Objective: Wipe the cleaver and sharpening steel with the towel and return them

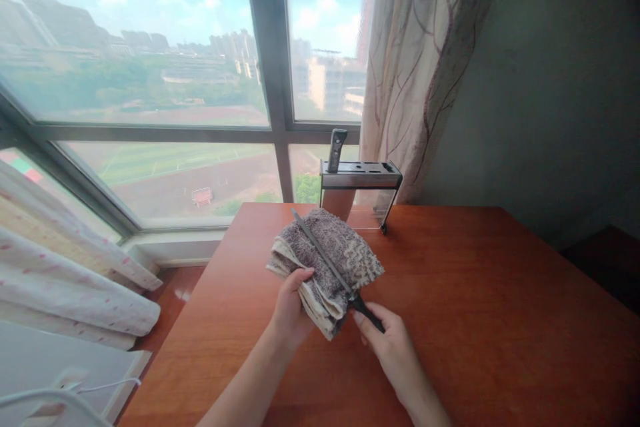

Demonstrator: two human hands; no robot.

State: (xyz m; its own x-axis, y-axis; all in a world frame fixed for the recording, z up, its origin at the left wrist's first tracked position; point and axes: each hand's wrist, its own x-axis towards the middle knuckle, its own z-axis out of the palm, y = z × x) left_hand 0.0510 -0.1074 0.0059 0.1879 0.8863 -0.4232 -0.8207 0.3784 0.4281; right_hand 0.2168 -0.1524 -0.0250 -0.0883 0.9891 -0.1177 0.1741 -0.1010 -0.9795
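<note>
left hand (293, 307) grips a folded towel (325, 260) over the table (500, 320), right hand (387, 340) closed on a knife (333, 265) lying across it, just in front of the knife block (360, 177).

- left hand (293, 303) reaches forward from a bare forearm, thumb on top, fingers curled under in a grasp.
- right hand (387, 340) sits just beside it, fingers closed, forearm angling in from lower right.
</note>
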